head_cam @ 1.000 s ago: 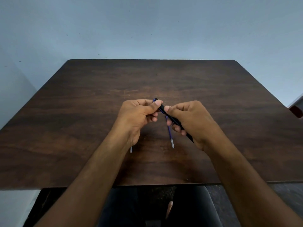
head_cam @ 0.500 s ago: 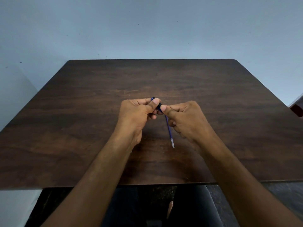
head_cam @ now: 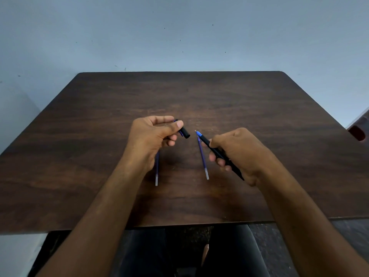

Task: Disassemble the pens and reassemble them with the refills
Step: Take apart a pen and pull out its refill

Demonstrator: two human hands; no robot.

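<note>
Dark wood table [head_cam: 259,120] vs pale blue wall [head_cam: 179,33]; red obj [head_cam: 358,132] far right.

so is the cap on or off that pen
Off: the left hand holds the black cap apart from the pen, whose blue tip shows bare.

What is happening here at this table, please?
A person is taking a pen apart over a dark wooden table. The left hand holds the black cap, already pulled off. The right hand grips the pen body, its blue tip bare and pointing toward the cap. Two blue refills lie on the table: one partly under the left hand, the other between the hands.
</note>
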